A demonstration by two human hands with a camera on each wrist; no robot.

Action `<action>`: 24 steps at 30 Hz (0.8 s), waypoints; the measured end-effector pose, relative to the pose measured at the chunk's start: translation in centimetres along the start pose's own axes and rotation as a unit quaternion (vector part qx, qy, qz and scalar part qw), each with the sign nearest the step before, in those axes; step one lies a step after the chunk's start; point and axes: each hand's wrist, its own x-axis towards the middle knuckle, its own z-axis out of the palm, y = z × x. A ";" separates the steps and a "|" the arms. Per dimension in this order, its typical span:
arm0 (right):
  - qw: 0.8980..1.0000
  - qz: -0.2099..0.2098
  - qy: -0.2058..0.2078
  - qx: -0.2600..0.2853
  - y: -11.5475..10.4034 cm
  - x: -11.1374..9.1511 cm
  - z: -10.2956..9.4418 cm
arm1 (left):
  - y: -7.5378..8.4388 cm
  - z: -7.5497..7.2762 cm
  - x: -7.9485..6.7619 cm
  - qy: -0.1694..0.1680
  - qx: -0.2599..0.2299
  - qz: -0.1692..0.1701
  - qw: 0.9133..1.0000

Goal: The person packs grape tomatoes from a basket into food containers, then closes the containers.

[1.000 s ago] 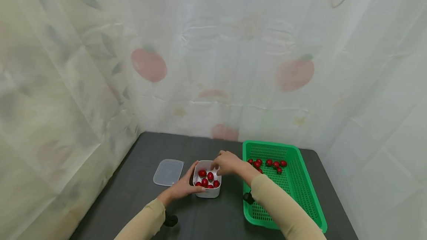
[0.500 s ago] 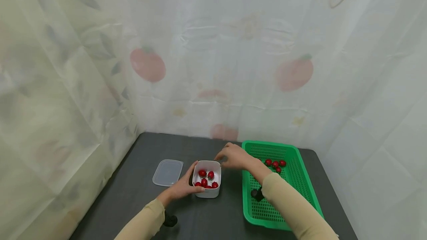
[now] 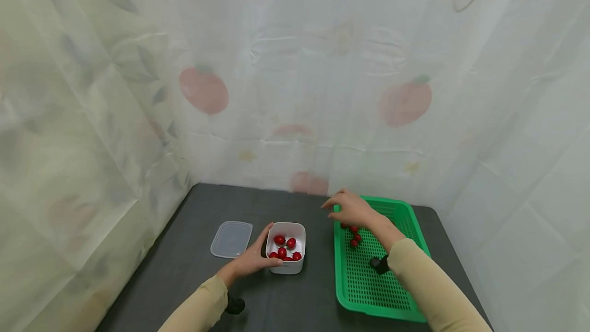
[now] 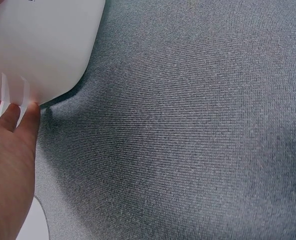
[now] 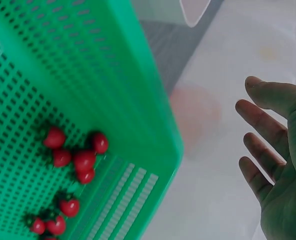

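Observation:
My left hand (image 3: 251,259) grips a small white square container (image 3: 288,269), thumb along its near side and fingers on its left wall. Several red cherry tomatoes (image 3: 281,252) lie inside it. In the left wrist view, the fingers (image 4: 30,120) press against the container's smooth wall. My right hand (image 3: 354,211) hangs over the far left part of a green perforated basket (image 3: 339,275), fingers spread and nothing in them. Several cherry tomatoes (image 5: 84,161) with green stems lie at one end of the basket; the right hand and arm hide some of them in the head view.
A translucent lid (image 3: 232,240) lies flat on the dark grey table (image 3: 184,270), left of the container. Light printed curtains (image 3: 295,91) hang behind the table and at both sides.
My right hand has moved from over the white container to the right, over the basket, fingers now spread. The left hand and the container have stayed in place.

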 end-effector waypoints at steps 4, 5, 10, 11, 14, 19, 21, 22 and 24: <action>1.000 0.022 0.009 0.014 1.5 -1.0 -0.4 | 0.0 0.0 0.0 0.001 -0.002 0.000 1.000; 0.999 0.027 0.009 0.016 1.9 -1.3 -0.5 | 0.0 0.0 0.0 0.002 0.000 -0.001 1.000; 0.999 0.042 0.010 0.026 3.4 -2.3 -0.5 | -0.1 0.0 -0.1 0.007 0.009 -0.004 1.000; 0.999 0.046 0.011 0.026 3.6 -2.4 -0.5 | -0.1 0.0 -0.1 0.007 0.010 -0.004 1.000; 0.998 0.053 0.013 0.023 4.1 -2.8 -0.5 | -0.1 0.0 -0.1 0.008 0.010 -0.004 1.000; 0.998 0.058 0.013 0.013 4.7 -3.3 -0.2 | 0.0 0.0 -0.3 0.008 0.010 -0.008 1.000; 0.998 0.060 0.009 0.010 4.9 -3.4 0.0 | 0.1 0.0 -0.3 0.008 0.009 -0.009 1.000; 0.998 0.059 0.007 0.007 5.0 -3.5 0.1 | 0.1 -0.1 -0.4 0.008 0.009 -0.009 1.000; 0.998 0.061 0.001 0.004 5.1 -3.6 0.3 | 0.2 -0.1 -0.4 0.008 0.010 -0.009 1.000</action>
